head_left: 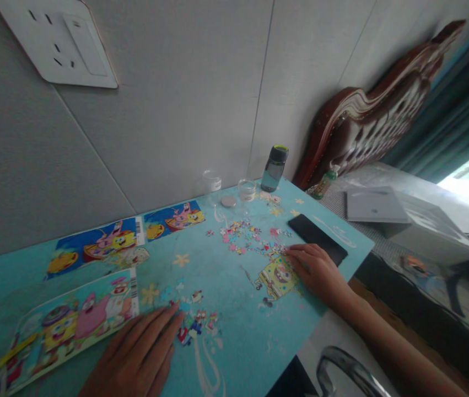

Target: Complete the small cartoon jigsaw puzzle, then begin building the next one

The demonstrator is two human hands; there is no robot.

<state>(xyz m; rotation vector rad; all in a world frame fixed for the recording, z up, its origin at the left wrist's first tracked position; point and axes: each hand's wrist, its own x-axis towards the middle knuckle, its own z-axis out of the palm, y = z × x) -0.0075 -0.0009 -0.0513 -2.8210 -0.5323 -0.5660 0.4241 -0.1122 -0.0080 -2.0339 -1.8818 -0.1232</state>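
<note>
Puzzle cluster (278,275) under right hand (317,270)

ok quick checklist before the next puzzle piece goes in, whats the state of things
1. Right hand on the joined yellow section: ok, fingers rest at its edge.
2. Left hand flat by the small pile of pieces: ok.
3. Loose pieces within reach: ok, scattered mid-table.
4. Reference picture visible: ok, by the left hand.
5. Phone clear of the pieces: ok, though near the table edge.
6. A piece held in either hand: cannot tell.
</note>
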